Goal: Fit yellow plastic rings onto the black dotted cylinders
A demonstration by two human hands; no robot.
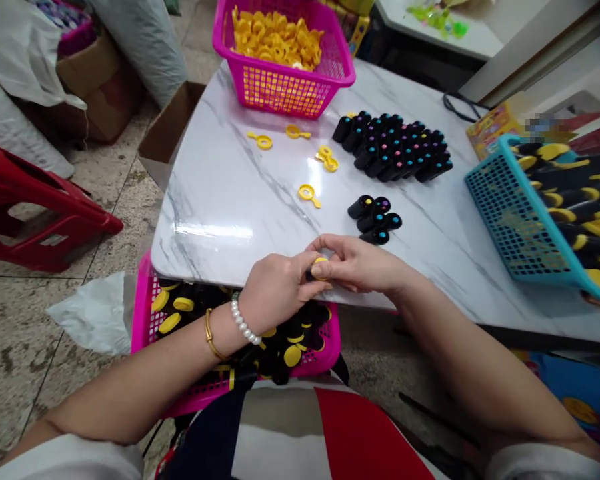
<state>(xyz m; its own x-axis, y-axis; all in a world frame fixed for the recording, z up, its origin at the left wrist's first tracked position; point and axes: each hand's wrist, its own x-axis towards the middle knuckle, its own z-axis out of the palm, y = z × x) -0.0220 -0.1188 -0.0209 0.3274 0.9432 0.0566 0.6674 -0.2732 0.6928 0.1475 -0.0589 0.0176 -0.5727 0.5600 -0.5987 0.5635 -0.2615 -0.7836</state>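
Note:
My left hand (275,288) and my right hand (353,265) meet at the near edge of the white marble table (220,200). Both are closed on one small black tube with a yellow ring part (319,267) pinched between the fingertips. Just beyond my hands lies a small cluster of black tubes with coloured tips (375,217). A larger block of the same tubes (395,147) lies further back. Loose yellow rings (309,194) are scattered on the tabletop.
A pink basket of yellow rings (285,87) stands at the table's far edge. A blue basket of black and yellow parts (510,220) sits at the right. On my lap a pink basket (145,320) holds black and yellow pieces. Red stools (40,213) and cardboard boxes (100,87) stand on the floor left.

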